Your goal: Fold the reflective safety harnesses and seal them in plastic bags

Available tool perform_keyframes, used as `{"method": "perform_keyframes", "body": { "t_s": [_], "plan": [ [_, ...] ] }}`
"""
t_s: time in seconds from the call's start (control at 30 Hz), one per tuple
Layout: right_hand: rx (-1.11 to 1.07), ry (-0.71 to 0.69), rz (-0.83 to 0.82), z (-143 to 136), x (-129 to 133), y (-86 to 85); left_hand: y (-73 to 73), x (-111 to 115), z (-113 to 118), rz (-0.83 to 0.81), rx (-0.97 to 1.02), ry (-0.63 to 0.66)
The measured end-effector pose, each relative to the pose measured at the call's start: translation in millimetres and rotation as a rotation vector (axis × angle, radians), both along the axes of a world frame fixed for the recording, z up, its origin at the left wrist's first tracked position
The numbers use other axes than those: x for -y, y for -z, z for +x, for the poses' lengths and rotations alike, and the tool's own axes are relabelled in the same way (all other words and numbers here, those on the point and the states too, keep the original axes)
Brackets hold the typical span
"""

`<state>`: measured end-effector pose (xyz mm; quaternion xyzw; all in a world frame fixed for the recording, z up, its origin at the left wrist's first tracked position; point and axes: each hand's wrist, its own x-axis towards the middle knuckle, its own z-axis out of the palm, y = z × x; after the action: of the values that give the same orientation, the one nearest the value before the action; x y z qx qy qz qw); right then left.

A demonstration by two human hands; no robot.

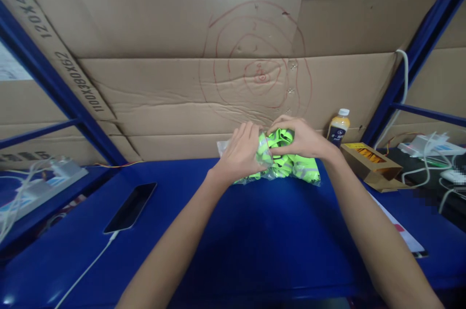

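Observation:
Several neon-green bundles with grey reflective bands lie in clear plastic near the back of the blue table, around both hands. My left hand is closed on a clear plastic bag with green material inside. Close beside it on the right, my right hand grips a folded neon-green reflective strap between thumb and fingers, at the bag's opening. My left palm and some fingertips are hidden by the hand and bag.
A black phone with a white cable lies on the table at left. To the right are a juice bottle, an open cardboard box and a white sheet. Power strips with cables flank the table; cardboard stands behind.

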<state>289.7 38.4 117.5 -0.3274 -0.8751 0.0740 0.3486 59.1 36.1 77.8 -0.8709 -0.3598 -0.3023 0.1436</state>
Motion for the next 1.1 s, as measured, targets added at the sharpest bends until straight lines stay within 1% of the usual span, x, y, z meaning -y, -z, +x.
{"method": "perform_keyframes", "body": {
  "t_s": [0.1,0.17,0.27,0.4,0.5,0.57,0.63,0.7,0.77,0.83,0.9,0.97,1.03,1.1],
  "plan": [
    [-0.072,0.075,0.098,-9.1,-2.2,5.2,2.6,-4.3,-1.9,0.073,-0.038,-0.052],
    [-0.118,0.073,0.098,-11.2,-2.7,6.5,4.8,-8.2,-3.9,0.091,0.006,-0.062],
    [-0.142,-0.007,0.009,-7.6,-2.7,5.0,8.4,-12.6,-5.7,0.058,0.076,-0.038],
    [-0.177,-0.105,-0.145,-0.7,-4.9,2.9,9.9,-12.9,-7.8,-0.047,0.141,0.085],
    [-0.153,-0.133,-0.247,-1.2,-8.7,4.9,7.2,-8.8,-8.9,-0.112,0.176,0.153],
    [-0.118,-0.118,-0.246,-4.5,-10.3,7.3,4.9,-5.3,-8.1,-0.141,0.175,0.181],
    [-0.087,-0.080,-0.173,-9.6,-9.9,9.5,3.8,-2.8,-6.4,-0.139,0.146,0.205],
    [-0.091,-0.016,-0.057,-15.6,-7.6,11.4,4.8,-2.4,-4.6,-0.092,0.111,0.207],
    [-0.147,0.060,0.048,-21.6,-4.7,12.9,7.5,-3.9,-3.0,-0.018,0.089,0.171],
    [-0.235,0.128,0.107,-26.3,-2.5,13.8,11.0,-5.8,-0.8,0.061,0.089,0.090],
    [-0.318,0.183,0.119,-28.4,-1.9,13.9,14.1,-6.9,2.4,0.113,0.103,-0.004],
    [-0.371,0.239,0.097,-28.5,-2.6,13.6,16.7,-7.2,5.9,0.128,0.100,-0.053],
    [-0.413,0.307,0.046,-28.2,-4.6,13.8,19.4,-7.4,8.5,0.108,0.060,-0.017],
    [-0.466,0.381,-0.045,-29.1,-7.7,15.7,22.9,-8.1,9.5,0.085,0.033,0.043]
  ]
}}
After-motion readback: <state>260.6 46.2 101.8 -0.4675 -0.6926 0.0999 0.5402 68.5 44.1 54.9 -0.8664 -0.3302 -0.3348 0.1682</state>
